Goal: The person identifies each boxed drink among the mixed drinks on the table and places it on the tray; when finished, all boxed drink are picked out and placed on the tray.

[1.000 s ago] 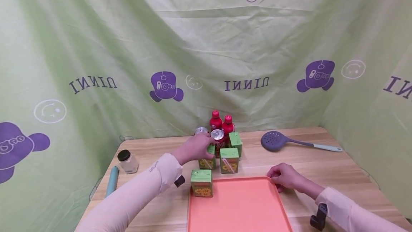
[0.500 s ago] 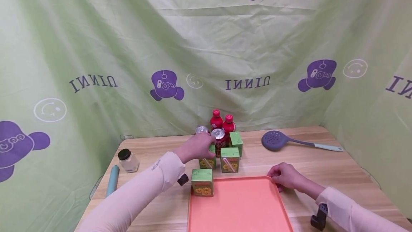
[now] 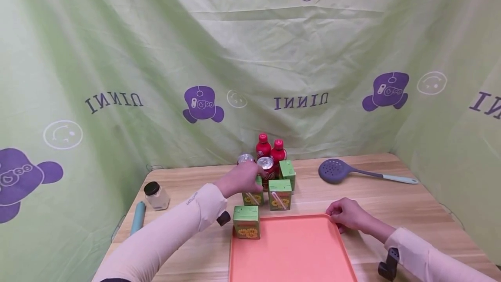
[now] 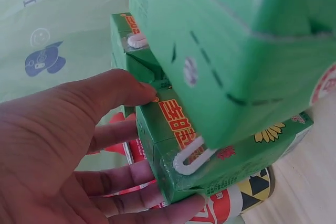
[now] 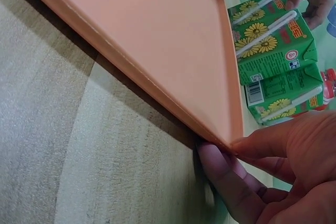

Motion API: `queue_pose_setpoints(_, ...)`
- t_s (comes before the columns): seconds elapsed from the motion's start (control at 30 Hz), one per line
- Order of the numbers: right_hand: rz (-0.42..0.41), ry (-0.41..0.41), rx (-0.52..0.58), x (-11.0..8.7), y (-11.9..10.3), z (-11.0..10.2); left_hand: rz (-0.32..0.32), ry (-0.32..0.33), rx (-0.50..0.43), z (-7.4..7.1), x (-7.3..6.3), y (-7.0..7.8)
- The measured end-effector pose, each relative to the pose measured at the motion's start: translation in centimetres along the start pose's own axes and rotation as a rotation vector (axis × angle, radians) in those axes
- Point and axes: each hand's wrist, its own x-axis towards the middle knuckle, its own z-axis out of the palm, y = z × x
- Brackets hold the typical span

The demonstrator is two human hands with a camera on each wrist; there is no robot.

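Left hand: grip closed round a green drink carton, thumb on one side, fingers spread along the other. Carton upright, long axis vertical, straw side to the person; looks to be on the bench, though contact at its base is hard to judge. It lies just past the tray, beyond its far rim near the left corner; from this grip the tray runs toward the person and to the right.

Right hand: at the tray's far right corner, pinching the rim between thumb and fingers. Left hand is the nearer to the cartons.

Room: tight. A corner carton stands at the tray's far left corner, between held carton and person. A second straw carton just right, a rear carton behind that. Front can and back can close behind; two red bottles farther back, near the cloth. Most of the tray in view is bare; its near edge is out of frame.
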Motion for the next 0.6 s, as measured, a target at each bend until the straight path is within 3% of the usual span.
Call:
queue_pose_setpoints(0.23, 0.013, 0.021, -0.025, -0.1, -0.1, -0.1, 0.021, 0.086, 0.051, -0.9, 0.1, -0.2)
queue_pose_setpoints(0.6, 0.001, 0.01, -0.012, -0.2, -0.2, 0.0, -0.01, 0.027, -0.047, -3.2, -0.8, 0.5)
